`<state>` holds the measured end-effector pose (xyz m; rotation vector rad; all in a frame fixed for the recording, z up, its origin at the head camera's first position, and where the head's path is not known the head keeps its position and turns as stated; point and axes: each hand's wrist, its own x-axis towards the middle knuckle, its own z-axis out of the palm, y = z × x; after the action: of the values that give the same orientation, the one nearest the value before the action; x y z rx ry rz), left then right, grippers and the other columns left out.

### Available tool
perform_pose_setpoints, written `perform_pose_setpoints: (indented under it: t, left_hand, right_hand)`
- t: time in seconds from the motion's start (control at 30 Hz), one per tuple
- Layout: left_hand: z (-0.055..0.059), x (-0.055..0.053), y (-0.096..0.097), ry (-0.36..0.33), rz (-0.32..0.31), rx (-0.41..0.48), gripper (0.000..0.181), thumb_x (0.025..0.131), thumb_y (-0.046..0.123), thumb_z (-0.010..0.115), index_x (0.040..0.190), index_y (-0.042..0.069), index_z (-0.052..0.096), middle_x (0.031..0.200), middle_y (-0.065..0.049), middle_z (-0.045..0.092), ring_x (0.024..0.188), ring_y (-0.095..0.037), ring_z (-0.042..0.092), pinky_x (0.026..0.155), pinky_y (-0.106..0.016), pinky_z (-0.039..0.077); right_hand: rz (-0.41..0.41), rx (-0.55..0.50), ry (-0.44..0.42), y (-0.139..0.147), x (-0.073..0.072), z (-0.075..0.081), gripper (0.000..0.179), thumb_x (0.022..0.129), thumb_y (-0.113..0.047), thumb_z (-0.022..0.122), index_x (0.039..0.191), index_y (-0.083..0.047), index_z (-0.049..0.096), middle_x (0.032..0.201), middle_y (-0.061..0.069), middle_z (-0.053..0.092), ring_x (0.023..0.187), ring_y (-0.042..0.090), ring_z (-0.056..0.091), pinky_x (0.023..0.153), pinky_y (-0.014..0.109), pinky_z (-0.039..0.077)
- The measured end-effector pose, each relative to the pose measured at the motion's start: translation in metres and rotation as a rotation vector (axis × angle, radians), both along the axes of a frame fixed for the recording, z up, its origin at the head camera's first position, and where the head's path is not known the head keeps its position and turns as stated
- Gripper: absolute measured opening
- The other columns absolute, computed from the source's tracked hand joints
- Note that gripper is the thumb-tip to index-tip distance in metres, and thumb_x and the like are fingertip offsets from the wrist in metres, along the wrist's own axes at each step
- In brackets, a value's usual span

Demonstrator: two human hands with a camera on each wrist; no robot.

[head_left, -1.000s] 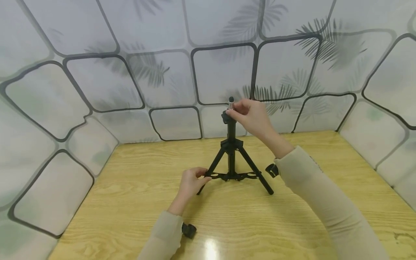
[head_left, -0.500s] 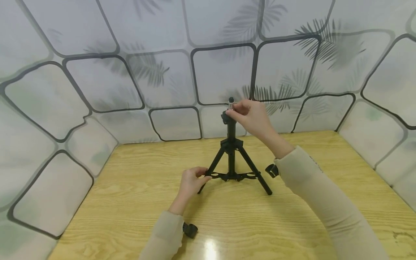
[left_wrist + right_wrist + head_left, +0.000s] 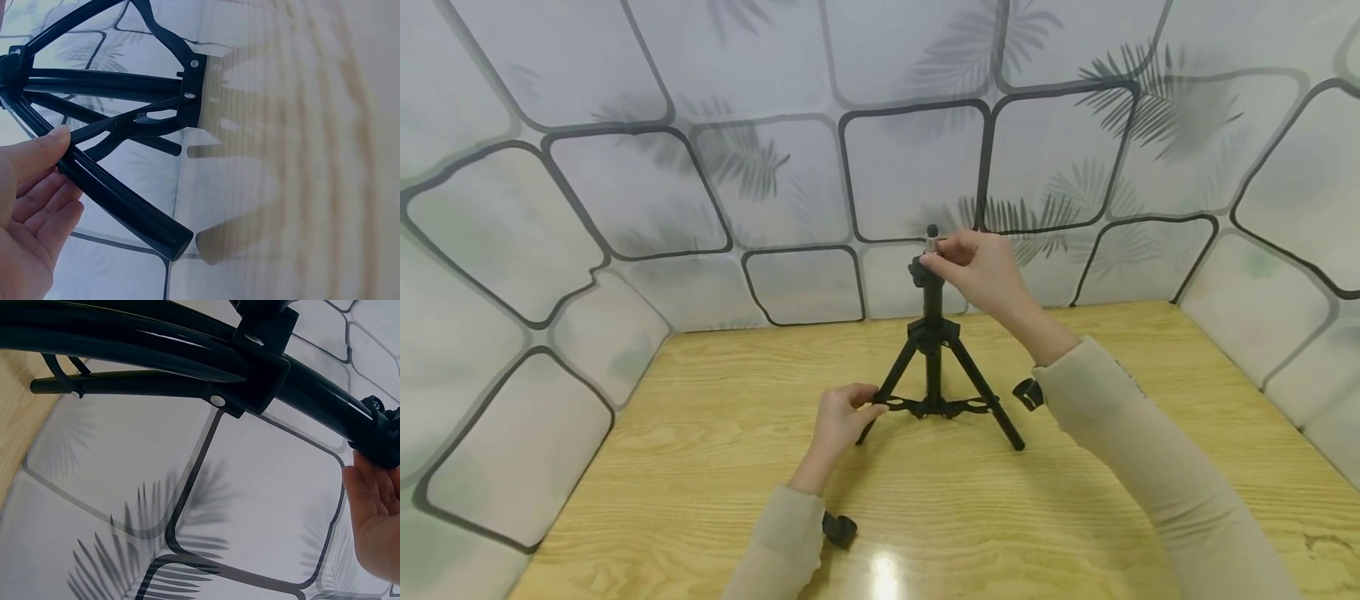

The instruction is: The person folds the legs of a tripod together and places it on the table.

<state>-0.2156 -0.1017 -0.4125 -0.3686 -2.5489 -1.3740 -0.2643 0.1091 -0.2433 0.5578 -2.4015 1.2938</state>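
Note:
A black tripod stand stands upright with its legs spread, near the back of the wooden table. My left hand pinches its left leg at the joint with the brace; the left wrist view has the thumb on top of the leg and the fingers beneath. At the top, my right hand holds the collar just under a silver post with a dark tip. In the right wrist view, the fingers lie against the black collar, partly cut off by the frame edge.
A patterned fabric wall rises close behind the stand and along both sides of the table. Black wrist mounts show beside each cuff, one near the left sleeve, the other near the right sleeve.
Both hands keep their hold. The stand's front right leg foot has shifted slightly left in the head view; otherwise little differs.

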Motion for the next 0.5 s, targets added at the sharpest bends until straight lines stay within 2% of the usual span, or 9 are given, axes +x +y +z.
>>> perform_pose_setpoints:
  t: [0.5]
  left_hand:
    - [-0.0011,-0.0024,0.0017,-0.036,0.028,0.064,0.025,0.070,0.013,0.075,0.091,0.001,0.068,0.082,-0.007,0.066,0.075,-0.017,0.062,0.069,-0.030,0.050]
  right_hand:
    - [0.001,-0.007,-0.016,-0.0004,0.0012,0.0014,0.029,0.080,-0.027,0.066,0.095,-0.002,0.066,0.092,0.009,0.064,0.077,0.017,0.061,0.067,0.033,0.048]
